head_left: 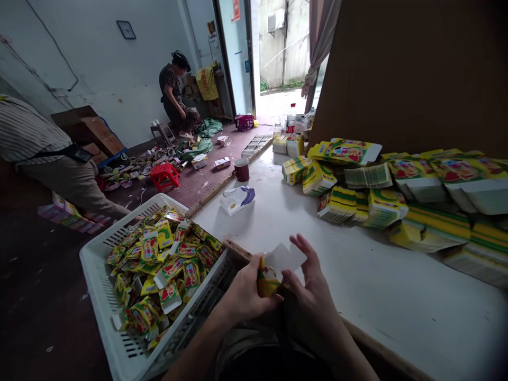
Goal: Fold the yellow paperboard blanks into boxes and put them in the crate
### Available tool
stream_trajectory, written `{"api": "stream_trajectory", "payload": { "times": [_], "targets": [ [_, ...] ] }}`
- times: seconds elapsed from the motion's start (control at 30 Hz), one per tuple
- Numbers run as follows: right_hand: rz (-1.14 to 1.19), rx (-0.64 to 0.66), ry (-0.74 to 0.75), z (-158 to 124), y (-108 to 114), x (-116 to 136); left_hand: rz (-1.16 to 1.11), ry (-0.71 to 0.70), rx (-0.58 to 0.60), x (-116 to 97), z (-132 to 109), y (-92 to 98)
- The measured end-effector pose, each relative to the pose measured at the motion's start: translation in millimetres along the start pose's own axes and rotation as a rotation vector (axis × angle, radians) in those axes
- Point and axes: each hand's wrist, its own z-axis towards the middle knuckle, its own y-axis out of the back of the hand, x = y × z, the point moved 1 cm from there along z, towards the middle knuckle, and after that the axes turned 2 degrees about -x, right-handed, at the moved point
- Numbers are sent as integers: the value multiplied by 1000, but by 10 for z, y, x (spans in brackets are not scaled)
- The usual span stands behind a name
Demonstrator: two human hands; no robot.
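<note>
My left hand (246, 291) is closed around a small yellow carton (269, 286) with a white flap standing up at its top end. Beside that flap is my right hand (313, 288), its fingers spread and its thumb close to the carton's edge. Whether the thumb touches the card is hard to make out. To the left, a white plastic crate (94, 304) holds a heap of folded yellow, green and red cartons (174, 267). Flat cartons of the same colours lie in stacks (387, 209) on the white table (381, 286) at the right.
A dark red mug (241, 171) and a white-and-purple packet (238, 200) stand on the table. A person in a striped shirt (35, 129) leans toward the crate. Another person (174, 98) sits near scattered cartons (138, 168) and a red stool (164, 176).
</note>
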Motion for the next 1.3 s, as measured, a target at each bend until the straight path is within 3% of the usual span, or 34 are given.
{"api": "stream_trajectory", "payload": {
  "times": [0.13, 0.23, 0.4, 0.57, 0.67, 0.93, 1.13, 1.3],
  "targets": [
    [395, 188, -342, -32, -102, -39, 49, -185, -35, -40, -18, -109],
    [446, 261, -394, -32, -114, -27, 99, -293, -74, -56, -34, -138],
    [297, 194, -204, -35, -89, -66, 81, -220, -82, -58, -10, -133],
    [-19, 370, 169, -82, -100, -38, -111, -172, -95, 53, 32, -185],
    [-158, 404, 257, -56, -71, -5, -138, -165, -125, 96, 24, -168],
    [-234, 546, 204, 53, 54, 45, 8, -64, -70, 50, 14, 49],
    [-182, 747, 93, 135, 166, 111, 34, -62, 52, 30, -3, 36],
    [-218, 692, 69, 113, 77, 80, 44, -117, 48, 10, -10, -2]
  ]
}}
